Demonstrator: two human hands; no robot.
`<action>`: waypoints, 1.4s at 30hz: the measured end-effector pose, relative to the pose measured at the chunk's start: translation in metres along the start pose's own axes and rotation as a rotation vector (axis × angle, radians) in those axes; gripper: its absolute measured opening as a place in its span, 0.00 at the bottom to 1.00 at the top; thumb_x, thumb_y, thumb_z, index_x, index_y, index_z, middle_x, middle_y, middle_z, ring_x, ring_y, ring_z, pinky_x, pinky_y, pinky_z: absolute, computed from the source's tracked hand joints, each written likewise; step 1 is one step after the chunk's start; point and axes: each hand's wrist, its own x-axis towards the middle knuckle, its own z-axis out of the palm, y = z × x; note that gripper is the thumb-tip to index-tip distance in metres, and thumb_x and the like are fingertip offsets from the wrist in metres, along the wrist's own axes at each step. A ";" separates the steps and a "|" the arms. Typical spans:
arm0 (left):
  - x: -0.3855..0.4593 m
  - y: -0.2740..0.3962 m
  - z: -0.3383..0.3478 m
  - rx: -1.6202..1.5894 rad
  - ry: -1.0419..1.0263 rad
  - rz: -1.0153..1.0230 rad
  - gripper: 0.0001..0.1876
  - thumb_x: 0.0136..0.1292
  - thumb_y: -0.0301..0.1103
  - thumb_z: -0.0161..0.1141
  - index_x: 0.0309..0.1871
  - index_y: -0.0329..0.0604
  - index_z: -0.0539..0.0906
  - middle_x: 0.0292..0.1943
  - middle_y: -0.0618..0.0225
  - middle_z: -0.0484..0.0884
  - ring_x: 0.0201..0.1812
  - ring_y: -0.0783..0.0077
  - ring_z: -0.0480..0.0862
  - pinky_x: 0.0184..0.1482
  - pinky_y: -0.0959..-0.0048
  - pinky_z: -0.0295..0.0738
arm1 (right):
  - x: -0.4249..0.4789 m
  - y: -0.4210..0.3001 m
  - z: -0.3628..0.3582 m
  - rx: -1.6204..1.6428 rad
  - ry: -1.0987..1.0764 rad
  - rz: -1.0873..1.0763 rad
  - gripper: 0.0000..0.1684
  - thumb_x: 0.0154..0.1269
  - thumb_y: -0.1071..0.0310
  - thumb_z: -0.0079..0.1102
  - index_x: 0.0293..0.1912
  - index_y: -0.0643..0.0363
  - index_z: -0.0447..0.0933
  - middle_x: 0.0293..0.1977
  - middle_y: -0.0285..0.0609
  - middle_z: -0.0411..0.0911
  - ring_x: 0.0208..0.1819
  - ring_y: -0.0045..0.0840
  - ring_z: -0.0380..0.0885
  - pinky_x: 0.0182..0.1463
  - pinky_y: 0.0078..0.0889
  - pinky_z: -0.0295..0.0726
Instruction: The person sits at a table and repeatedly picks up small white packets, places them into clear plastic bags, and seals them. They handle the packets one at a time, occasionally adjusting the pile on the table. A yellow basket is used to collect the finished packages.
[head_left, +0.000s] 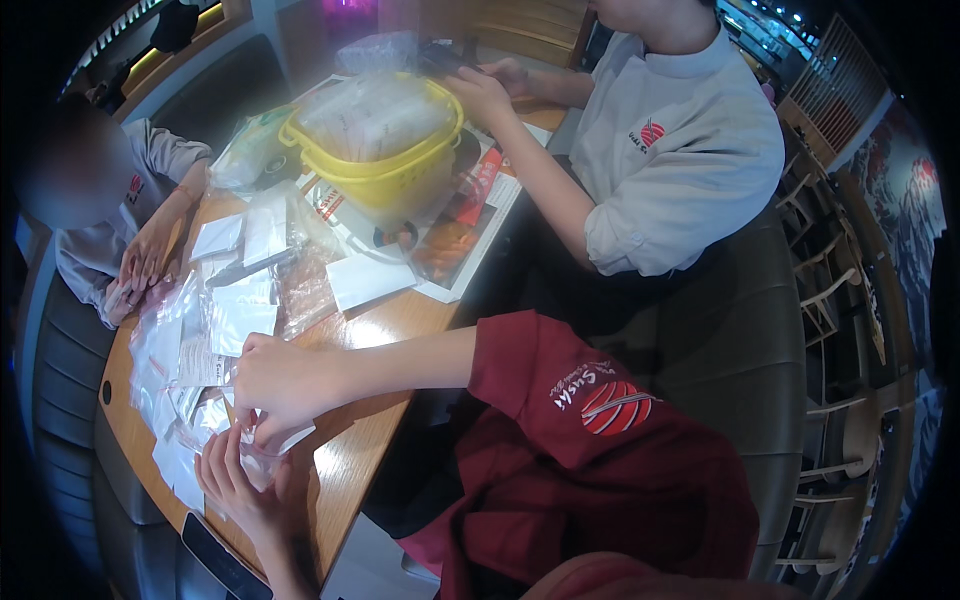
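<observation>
My left hand (244, 476) holds a small clear plastic bag (261, 466) near the front edge of the wooden table. From above, my right hand (289, 382) reaches down to the same bag, its fingertips pinched at the bag's upper part. Something white shows at the bag, partly covered by my fingers. Just beyond both hands spreads a pile of clear bags (161, 375) with white paper pieces in and among them. A folded white paper (241, 326) lies on the pile's right side.
A yellow plastic basket (375, 176) full of clear-wrapped items stands on printed paper mats (450, 251). A white paper (371, 281) lies nearby. A dark phone (221, 555) rests at the table's near-left edge. One person sits across; another, right, holds a dark device (448, 60).
</observation>
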 end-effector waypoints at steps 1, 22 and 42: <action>0.001 0.003 -0.002 0.002 0.003 -0.002 0.36 0.45 0.40 0.72 0.59 0.38 0.74 0.55 0.57 0.76 0.60 0.51 0.71 0.65 0.53 0.60 | 0.001 0.000 0.002 0.005 0.014 -0.001 0.12 0.47 0.57 0.68 0.32 0.50 0.87 0.26 0.39 0.84 0.33 0.30 0.80 0.52 0.34 0.65; -0.001 0.005 -0.002 0.021 0.013 0.064 0.33 0.52 0.49 0.68 0.58 0.39 0.75 0.52 0.57 0.76 0.58 0.52 0.72 0.64 0.52 0.62 | 0.005 0.003 0.029 0.093 0.137 0.185 0.12 0.37 0.56 0.70 0.24 0.51 0.85 0.21 0.38 0.82 0.25 0.33 0.82 0.32 0.35 0.78; 0.006 -0.002 0.003 -0.061 0.049 -0.086 0.42 0.39 0.44 0.77 0.61 0.40 0.74 0.54 0.57 0.76 0.58 0.52 0.73 0.62 0.56 0.65 | -0.014 0.006 0.009 0.899 -0.104 0.468 0.21 0.56 0.60 0.69 0.44 0.64 0.80 0.28 0.38 0.81 0.24 0.17 0.78 0.22 0.19 0.75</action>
